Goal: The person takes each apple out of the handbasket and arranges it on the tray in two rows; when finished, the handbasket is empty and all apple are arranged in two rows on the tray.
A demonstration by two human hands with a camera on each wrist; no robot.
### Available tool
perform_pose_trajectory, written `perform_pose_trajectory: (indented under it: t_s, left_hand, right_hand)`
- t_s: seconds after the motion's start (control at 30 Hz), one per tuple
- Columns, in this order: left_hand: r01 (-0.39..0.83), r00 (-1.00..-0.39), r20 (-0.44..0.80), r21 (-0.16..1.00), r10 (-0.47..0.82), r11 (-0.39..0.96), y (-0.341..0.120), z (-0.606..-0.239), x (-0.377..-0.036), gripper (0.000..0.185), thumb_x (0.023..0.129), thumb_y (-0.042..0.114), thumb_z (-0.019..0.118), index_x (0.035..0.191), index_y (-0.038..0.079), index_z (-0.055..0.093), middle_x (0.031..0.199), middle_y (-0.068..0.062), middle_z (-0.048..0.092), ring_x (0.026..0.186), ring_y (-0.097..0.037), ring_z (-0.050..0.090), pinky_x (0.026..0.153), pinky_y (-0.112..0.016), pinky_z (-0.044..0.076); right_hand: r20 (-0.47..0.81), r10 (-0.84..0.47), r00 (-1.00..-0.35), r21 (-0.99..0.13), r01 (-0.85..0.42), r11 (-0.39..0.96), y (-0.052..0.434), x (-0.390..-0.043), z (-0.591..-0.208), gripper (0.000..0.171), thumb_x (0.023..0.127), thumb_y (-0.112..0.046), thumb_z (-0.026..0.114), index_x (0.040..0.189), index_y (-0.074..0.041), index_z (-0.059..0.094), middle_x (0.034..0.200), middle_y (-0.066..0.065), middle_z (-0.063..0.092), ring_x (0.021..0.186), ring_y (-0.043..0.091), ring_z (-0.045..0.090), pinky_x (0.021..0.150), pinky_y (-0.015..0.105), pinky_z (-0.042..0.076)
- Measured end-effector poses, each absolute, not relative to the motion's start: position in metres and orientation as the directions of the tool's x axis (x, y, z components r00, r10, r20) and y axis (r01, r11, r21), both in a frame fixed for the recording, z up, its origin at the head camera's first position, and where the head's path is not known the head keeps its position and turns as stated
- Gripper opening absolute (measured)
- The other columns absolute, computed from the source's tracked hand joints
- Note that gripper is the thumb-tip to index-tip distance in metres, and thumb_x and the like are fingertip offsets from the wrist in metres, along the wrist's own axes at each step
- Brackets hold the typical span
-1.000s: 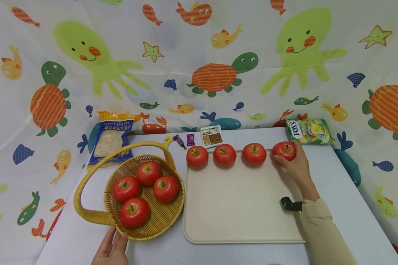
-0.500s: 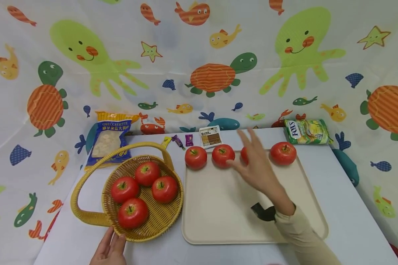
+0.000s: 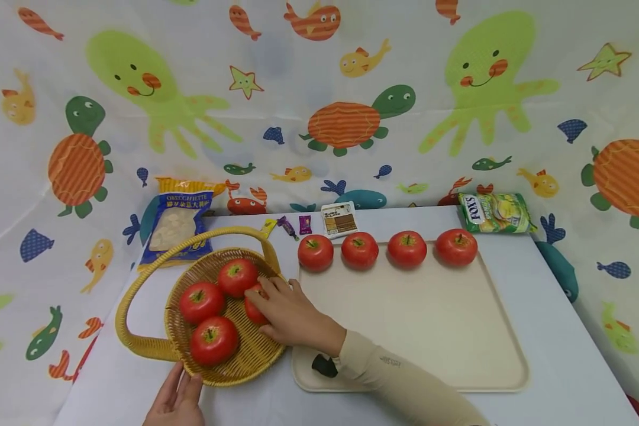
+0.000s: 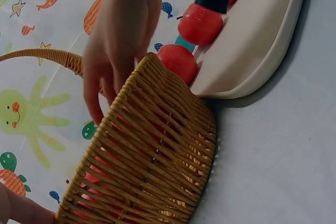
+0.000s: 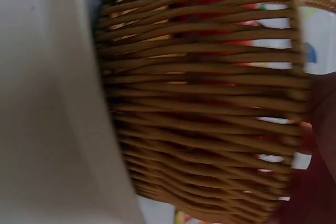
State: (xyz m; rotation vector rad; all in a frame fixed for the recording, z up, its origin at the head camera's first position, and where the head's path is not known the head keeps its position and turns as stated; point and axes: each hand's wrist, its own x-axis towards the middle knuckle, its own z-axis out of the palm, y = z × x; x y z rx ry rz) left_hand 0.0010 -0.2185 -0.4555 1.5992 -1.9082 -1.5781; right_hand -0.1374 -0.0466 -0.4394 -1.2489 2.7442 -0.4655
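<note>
My right hand reaches into the yellow wicker basket, its fingers curled round a red apple on the basket's right side. The hand covers much of that apple. Three more red apples sit in the basket: a back one, a left one and a front one. My left hand touches the basket's near rim with nearly straight fingers. In the left wrist view, the right hand dips over the wicker rim. Wicker wall fills most of the right wrist view.
A beige tray lies right of the basket, with a row of several red apples along its far edge. Behind stand a pasta bag, small candies, a flat packet and a green Fox's bag.
My right hand has let go of the rightmost apple on the tray, swept left across the tray and taken hold of an apple in the basket. My left hand has stayed at the rim.
</note>
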Motion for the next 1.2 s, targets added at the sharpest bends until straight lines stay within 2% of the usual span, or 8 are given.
perform_pose_trajectory:
  t_s: [0.2,0.33,0.5,0.6,0.7,0.97,1.07,1.2]
  left_hand:
    - [-0.568,-0.408,-0.426,0.811,-0.808,-0.141,-0.217,-0.457,0.002,0.056,0.104,0.011,0.058,0.157,0.016,0.042,0.155,-0.011,0.043,0.141,-0.032,0.046,0.103,-0.03,0.044]
    - [-0.557,-0.412,-0.417,0.819,-0.811,-0.138,-0.216,-0.457,0.002,0.057,0.103,0.009,0.059,0.156,0.016,0.043,0.154,-0.012,0.044,0.141,-0.032,0.046,0.103,-0.028,0.044]
    - [-0.561,-0.409,-0.411,0.818,-0.814,-0.131,-0.216,-0.456,0.001,0.056,0.103,0.011,0.058,0.157,0.016,0.042,0.154,-0.011,0.044,0.141,-0.032,0.046,0.105,-0.031,0.043]
    - [-0.573,-0.403,-0.422,0.808,-0.812,-0.136,-0.215,-0.456,0.001,0.056,0.104,0.012,0.057,0.157,0.017,0.041,0.155,-0.01,0.043,0.141,-0.031,0.045,0.107,-0.035,0.043]
    - [-0.575,-0.399,-0.423,0.807,-0.814,-0.137,-0.215,-0.456,0.0,0.056,0.104,0.011,0.057,0.157,0.017,0.041,0.155,-0.01,0.042,0.141,-0.031,0.045,0.108,-0.036,0.043]
    - [-0.574,-0.407,-0.426,0.808,-0.808,-0.137,-0.217,-0.456,0.001,0.056,0.104,0.013,0.058,0.157,0.018,0.042,0.156,-0.01,0.043,0.141,-0.031,0.046,0.107,-0.034,0.043]
    - [-0.574,-0.413,-0.431,0.807,-0.803,-0.138,-0.218,-0.456,0.002,0.055,0.105,0.013,0.057,0.157,0.017,0.041,0.156,-0.01,0.042,0.141,-0.032,0.046,0.106,-0.034,0.043]
    - [-0.579,-0.412,-0.433,0.804,-0.801,-0.137,-0.217,-0.456,0.002,0.055,0.105,0.013,0.057,0.157,0.017,0.042,0.156,-0.011,0.042,0.141,-0.032,0.045,0.106,-0.035,0.043]
  right_hand:
    - [0.009,-0.721,-0.693,-0.271,-0.695,0.666,-0.058,-0.142,-0.457,0.079,0.09,-0.046,0.077,0.156,-0.018,0.042,0.151,0.011,0.046,0.135,0.024,0.043,0.101,0.045,0.044]
    - [-0.016,-0.729,-0.684,-0.304,-0.692,0.655,-0.057,-0.143,-0.457,0.079,0.088,-0.049,0.078,0.154,-0.025,0.043,0.146,0.008,0.051,0.132,0.023,0.047,0.104,0.048,0.04]
    - [-0.022,-0.744,-0.668,-0.387,-0.68,0.622,-0.054,-0.144,-0.456,0.077,0.088,-0.048,0.078,0.154,-0.029,0.044,0.141,0.006,0.055,0.129,0.021,0.053,0.115,0.058,0.033]
    - [0.0,-0.737,-0.676,-0.465,-0.652,0.598,-0.052,-0.145,-0.457,0.079,0.087,-0.044,0.08,0.155,-0.026,0.043,0.144,0.005,0.053,0.133,0.02,0.05,0.118,0.062,0.028]
    - [0.046,-0.719,-0.693,-0.554,-0.617,0.559,-0.048,-0.143,-0.454,0.082,0.087,-0.041,0.082,0.156,-0.022,0.042,0.148,0.005,0.05,0.137,0.02,0.044,0.119,0.059,0.028]
    - [0.195,-0.636,-0.746,-0.773,-0.516,0.369,-0.032,-0.133,-0.431,0.081,0.085,-0.036,0.085,0.153,-0.021,0.044,0.146,0.002,0.047,0.131,0.017,0.044,0.11,0.036,0.045]
    - [0.19,-0.581,-0.791,-0.861,-0.418,0.288,-0.022,-0.128,-0.424,0.079,0.086,-0.033,0.084,0.153,-0.023,0.043,0.146,0.002,0.045,0.129,0.017,0.047,0.103,0.033,0.052]
    - [0.164,-0.487,-0.858,-0.931,-0.297,0.211,-0.006,-0.124,-0.421,0.076,0.085,-0.029,0.085,0.15,-0.026,0.045,0.142,0.001,0.043,0.128,0.017,0.048,0.099,0.033,0.056]
